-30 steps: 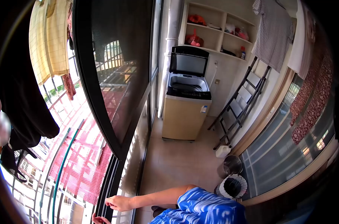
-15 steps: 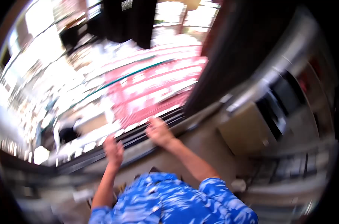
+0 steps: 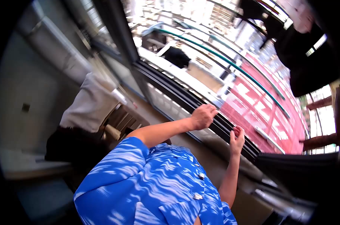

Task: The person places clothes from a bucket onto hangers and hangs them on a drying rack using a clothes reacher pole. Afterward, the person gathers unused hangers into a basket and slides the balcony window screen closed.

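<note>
Over the dark window track point(image 3: 182, 96), my left hand point(image 3: 203, 117) has its fingers bent and drawn together; whether anything is between them is hidden. My right hand point(image 3: 236, 139) is a little lower and to the right, above the same track, its fingers loosely curled with a gap to the thumb and nothing visible in it. The two hands are apart. Beyond the track lies red mesh point(image 3: 248, 101), with a green pole point(image 3: 230, 63) across it.
Dark clothes point(image 3: 303, 56) hang outside at the upper right. A dark window frame post point(image 3: 119, 30) rises left of the opening. Pale cloth point(image 3: 89, 105) lies to the left, over a dark item point(image 3: 74, 146). A black object point(image 3: 176, 57) is outside beyond the track.
The view has swung left, so the outside scene and hanging clothes now appear farther right. My left hand's fingers have drawn together, and my right hand's fingers are more curled.
</note>
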The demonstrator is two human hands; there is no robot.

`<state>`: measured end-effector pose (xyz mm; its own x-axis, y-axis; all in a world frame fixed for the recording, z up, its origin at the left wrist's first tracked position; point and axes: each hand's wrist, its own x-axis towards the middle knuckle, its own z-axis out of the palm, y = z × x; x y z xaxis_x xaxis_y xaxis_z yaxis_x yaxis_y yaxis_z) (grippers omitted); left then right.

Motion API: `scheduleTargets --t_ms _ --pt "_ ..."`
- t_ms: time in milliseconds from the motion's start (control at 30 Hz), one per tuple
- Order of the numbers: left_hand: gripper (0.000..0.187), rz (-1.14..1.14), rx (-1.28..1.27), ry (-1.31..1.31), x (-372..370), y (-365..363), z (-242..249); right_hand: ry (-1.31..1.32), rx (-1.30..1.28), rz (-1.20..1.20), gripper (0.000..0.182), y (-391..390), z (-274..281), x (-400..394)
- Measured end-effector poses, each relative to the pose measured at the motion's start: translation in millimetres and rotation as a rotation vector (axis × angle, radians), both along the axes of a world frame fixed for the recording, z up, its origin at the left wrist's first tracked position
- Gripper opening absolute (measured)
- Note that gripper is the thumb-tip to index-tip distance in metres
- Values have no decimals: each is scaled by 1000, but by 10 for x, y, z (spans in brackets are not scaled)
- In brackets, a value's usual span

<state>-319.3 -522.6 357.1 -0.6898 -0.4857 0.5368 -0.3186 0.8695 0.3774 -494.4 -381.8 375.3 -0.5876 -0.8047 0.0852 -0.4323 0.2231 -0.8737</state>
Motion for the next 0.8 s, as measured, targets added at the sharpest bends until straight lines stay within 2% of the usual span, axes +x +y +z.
scheduleTargets --t_ms 100,200,367,533,633,700,767,800 --pt "24 1 -14 -22 21 -1 -6 -19 -96 40 24 -26 -230 -45" --pt "23 9 -10 -35 37 7 -6 81 -90 36 18 -8 -205 26" --pt "17 17 -7 63 15 25 -60 131 -58 63 19 -2 -197 67" --pt "17 29 3 29 -12 35 -92 142 24 42 20 -29 -217 70" --pt "17 50 -3 36 -10 37 -74 254 -5 29 18 -40 -277 37" --pt "16 30 -32 71 -33 38 -74 244 -65 27 18 -28 -421 -55" --pt "17 14 49 12 -66 36 -50 239 18 -14 20 -30 -304 12" --pt "18 14 45 19 -64 52 -5 243 -30 -29 19 -23 -315 40"
